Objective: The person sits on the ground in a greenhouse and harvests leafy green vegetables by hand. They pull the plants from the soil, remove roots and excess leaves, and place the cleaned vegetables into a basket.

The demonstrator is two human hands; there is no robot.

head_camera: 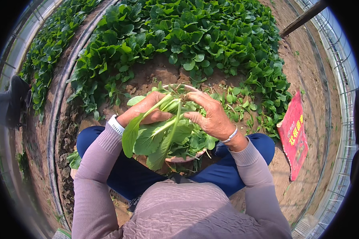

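Observation:
My left hand is closed around the pale stalks of a leafy green plant, whose broad leaves hang down towards my lap. At the root end, my right hand has its fingertips at the soil-covered roots, with the thumb by a stalk. Whether it grips the roots or a stalk is hard to tell. Below both hands, between my bent legs, sits a round pinkish basin heaped with loose green leaves.
A dense bed of leafy greens grows ahead. Cut or pulled greens lie on the soil to the right. A red printed sack lies beyond my right knee. A pale hose runs along the left, and a wooden post leans at the upper right.

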